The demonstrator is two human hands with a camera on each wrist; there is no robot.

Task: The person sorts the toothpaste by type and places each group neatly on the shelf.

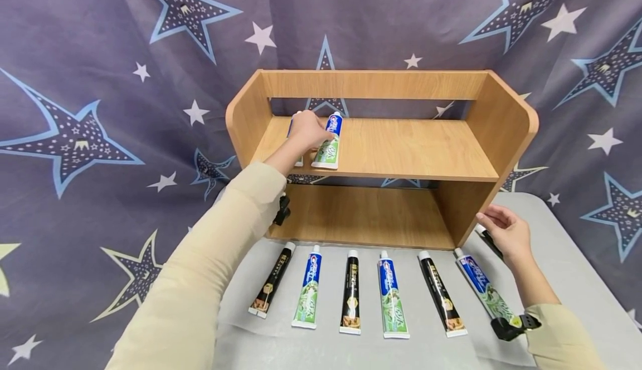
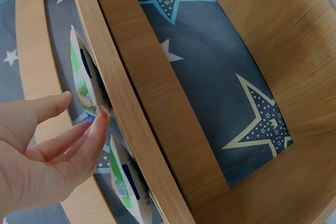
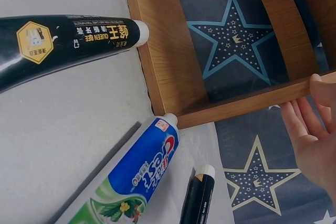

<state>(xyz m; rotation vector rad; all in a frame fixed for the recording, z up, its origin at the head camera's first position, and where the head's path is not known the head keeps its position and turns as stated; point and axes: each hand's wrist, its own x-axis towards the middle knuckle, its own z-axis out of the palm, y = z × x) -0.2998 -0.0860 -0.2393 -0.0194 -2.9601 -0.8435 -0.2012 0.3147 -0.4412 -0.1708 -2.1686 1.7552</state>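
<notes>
My left hand (image 1: 307,129) is at the upper board of a small wooden shelf (image 1: 416,147). Its fingertips are right at a blue-and-green Crest toothpaste tube (image 1: 328,150) lying there. In the left wrist view the thumb stands apart from the fingers beside this tube (image 2: 86,80). A second Crest tube (image 2: 125,182) lies alongside, mostly hidden by the hand in the head view. At the shelf's right side, my right hand (image 1: 509,236) grips the front edge of the side panel, thumb on one face and fingers on the other (image 3: 315,124).
On the grey table (image 1: 431,353), black Queen Bee tubes (image 1: 351,295) alternate with Crest tubes (image 1: 393,297) in a row before the shelf. Another black tube (image 3: 198,198) lies beside the right panel. A star-patterned cloth (image 1: 100,208) hangs behind.
</notes>
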